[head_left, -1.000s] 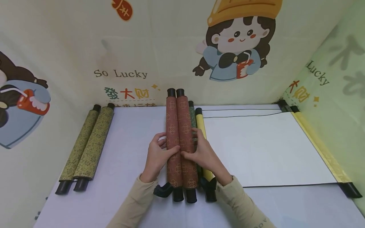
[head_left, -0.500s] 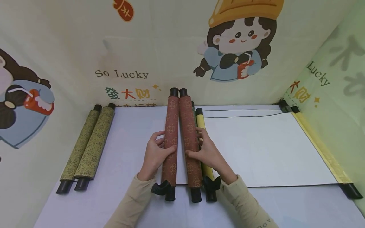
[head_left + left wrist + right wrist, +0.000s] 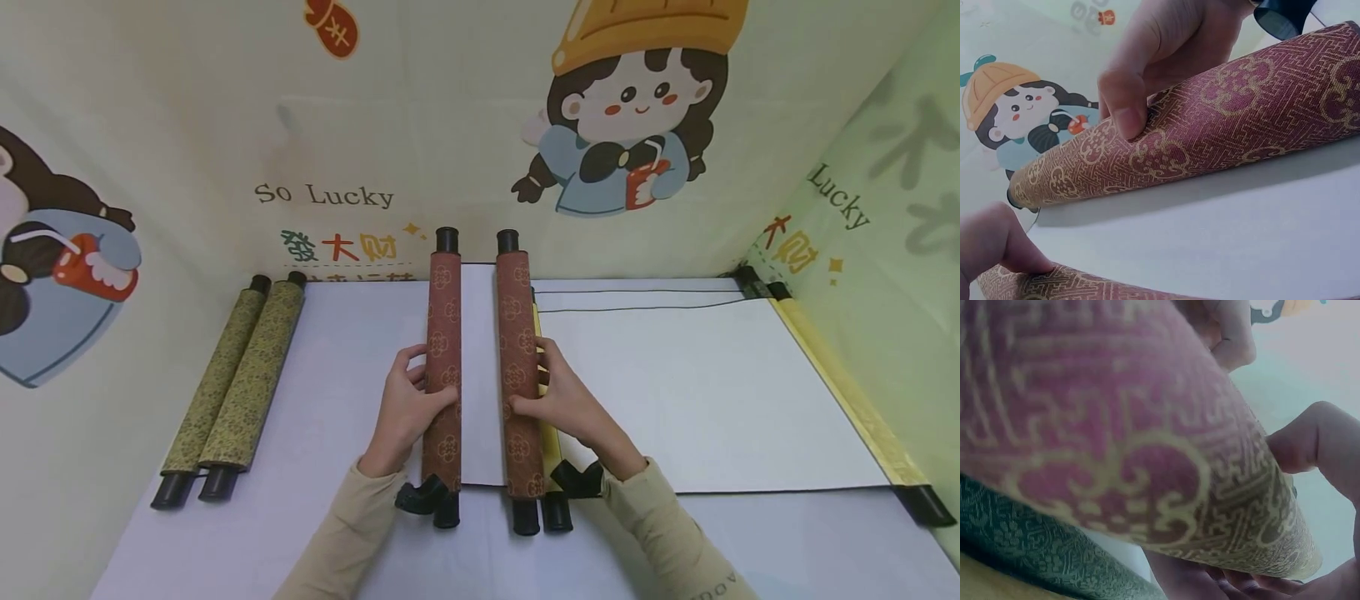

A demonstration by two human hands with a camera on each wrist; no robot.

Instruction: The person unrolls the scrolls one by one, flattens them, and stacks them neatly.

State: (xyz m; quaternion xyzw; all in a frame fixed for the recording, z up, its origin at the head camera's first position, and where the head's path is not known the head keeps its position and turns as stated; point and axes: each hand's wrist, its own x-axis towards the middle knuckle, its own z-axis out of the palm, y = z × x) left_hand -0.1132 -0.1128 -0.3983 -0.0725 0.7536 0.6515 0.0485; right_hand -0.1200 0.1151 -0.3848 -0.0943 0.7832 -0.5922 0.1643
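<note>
I'd steer by the sideways gap here. The left red roll (image 3: 442,312) and the right red roll (image 3: 517,317) lie over the table (image 3: 360,367), side by side and apart, with a narrow strip of white sheet (image 3: 480,375) between them. Their long axes run away from me, close to parallel, the gap a touch wider at the near ends. Any further opening, as I judge it, would go across those axes.

Each grip is nearest its own roll. My left grip (image 3: 405,412) is wrapped on the left roll from its outer side, thumb over the top; my right grip (image 3: 573,404) mirrors it on the right roll. Both hold around the middle stretch, the far ends extending well beyond the fingers. The forearms slant in from the near edge and the thumbs point toward each other (whether either roll is slightly lifted, I can't tell from here).

The right side looks tighter to me: a yellow roll (image 3: 552,454) sits just beside the right roll, partly covered by it, and my right wrist view shows a green roll (image 3: 1010,537) close by too. On the left, the two olive rolls (image 3: 251,375) lie well apart, so that side offers more room.
</note>
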